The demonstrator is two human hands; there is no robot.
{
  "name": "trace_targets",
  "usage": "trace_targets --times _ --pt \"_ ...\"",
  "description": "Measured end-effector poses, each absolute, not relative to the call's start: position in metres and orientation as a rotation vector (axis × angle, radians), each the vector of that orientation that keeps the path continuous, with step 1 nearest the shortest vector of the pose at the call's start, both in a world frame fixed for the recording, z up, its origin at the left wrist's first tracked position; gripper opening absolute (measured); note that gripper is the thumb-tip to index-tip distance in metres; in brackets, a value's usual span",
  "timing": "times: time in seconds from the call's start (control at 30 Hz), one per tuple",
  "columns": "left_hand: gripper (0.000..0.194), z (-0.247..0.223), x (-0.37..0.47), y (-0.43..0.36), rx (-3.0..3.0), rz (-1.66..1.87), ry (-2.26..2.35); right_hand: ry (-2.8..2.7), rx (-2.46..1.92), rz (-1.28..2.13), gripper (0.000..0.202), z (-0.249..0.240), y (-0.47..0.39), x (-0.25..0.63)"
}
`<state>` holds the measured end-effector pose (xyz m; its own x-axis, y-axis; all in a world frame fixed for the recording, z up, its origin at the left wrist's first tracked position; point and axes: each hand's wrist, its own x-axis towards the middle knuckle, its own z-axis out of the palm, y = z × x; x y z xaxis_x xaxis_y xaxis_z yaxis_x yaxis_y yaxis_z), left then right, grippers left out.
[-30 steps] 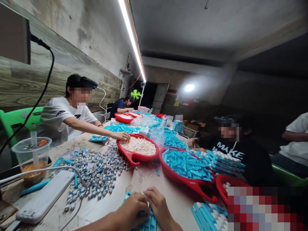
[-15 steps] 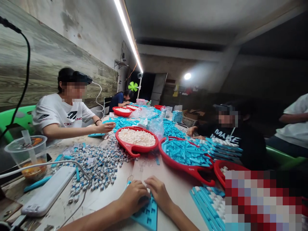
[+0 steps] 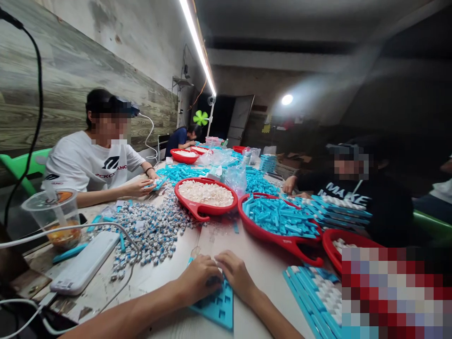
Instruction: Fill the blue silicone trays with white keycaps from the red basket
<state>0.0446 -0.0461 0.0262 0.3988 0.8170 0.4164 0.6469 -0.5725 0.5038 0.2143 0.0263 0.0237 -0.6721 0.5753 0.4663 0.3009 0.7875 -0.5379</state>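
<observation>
A blue panel with rows of square holes (image 3: 221,313) lies on the table in front of me, partly covered by my hands. My left hand (image 3: 198,281) rests over its upper part, fingers curled down and pressed together. Whatever sits under those fingertips is hidden. From the other side my right hand (image 3: 237,275) bends its fingers against the panel's upper right edge, close to the left fingertips. Beyond the left hand spreads a pile of small grey-and-blue parts (image 3: 151,235), which look like key switches.
Red basins hold white caps (image 3: 208,194) and blue strips (image 3: 278,216). Blue panels with white caps (image 3: 310,296) stack at right. A power bank (image 3: 86,263), its cable and a plastic cup (image 3: 58,216) stand left. Co-workers sit on the left (image 3: 95,160) and right (image 3: 370,202).
The camera view has shifted slightly. My hands keep nearly the same pose on the panel. The co-worker at left has drawn their hands together around a blue piece.
</observation>
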Motion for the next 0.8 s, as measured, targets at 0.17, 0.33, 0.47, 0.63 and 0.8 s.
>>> trace_targets --times 0.17,0.33,0.47,0.63,0.8 --pt "0.012 0.027 0.044 -0.047 2.377 0.947 1.247 -2.343 -0.642 0.542 0.017 0.023 0.026 0.215" --pt "0.016 0.023 0.047 -0.051 2.447 0.930 1.261 -2.358 -0.638 0.510 0.017 0.020 0.025 0.217" --pt "0.017 0.024 0.046 -0.053 2.565 0.829 1.276 -2.353 -0.641 0.494 0.017 0.019 0.024 0.217" --pt "0.011 0.028 0.043 -0.050 2.633 0.813 1.272 -2.345 -0.660 0.491 0.015 0.020 0.026 0.216" --pt "0.011 0.030 0.042 -0.042 2.686 0.793 1.296 -2.352 -0.629 0.528 0.017 0.023 0.033 0.216"
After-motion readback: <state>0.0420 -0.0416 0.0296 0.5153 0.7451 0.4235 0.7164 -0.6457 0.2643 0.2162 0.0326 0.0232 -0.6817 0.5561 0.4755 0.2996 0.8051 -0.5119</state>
